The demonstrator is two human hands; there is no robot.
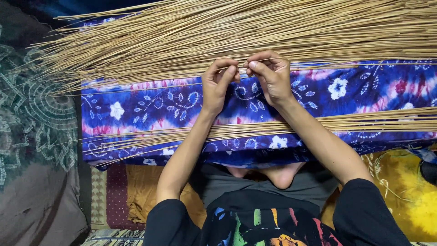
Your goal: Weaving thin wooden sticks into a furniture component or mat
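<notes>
My left hand (218,84) and my right hand (271,75) meet fingertip to fingertip, both pinching one thin tan stick (364,64) that runs off to the right. They hover at the near edge of a large pile of thin tan sticks (236,34) spread across the top. The sticks lie on a blue and pink flower-patterned cloth (145,107) draped over my lap. A smaller bundle of the same sticks (364,122) lies across the cloth nearer to me, passing under both forearms.
A dark green patterned cloth (36,118) covers the left side. A yellow patterned fabric (405,191) lies at the lower right, and a brown and red mat (123,191) at the lower left. My bare foot (282,175) shows below the blue cloth.
</notes>
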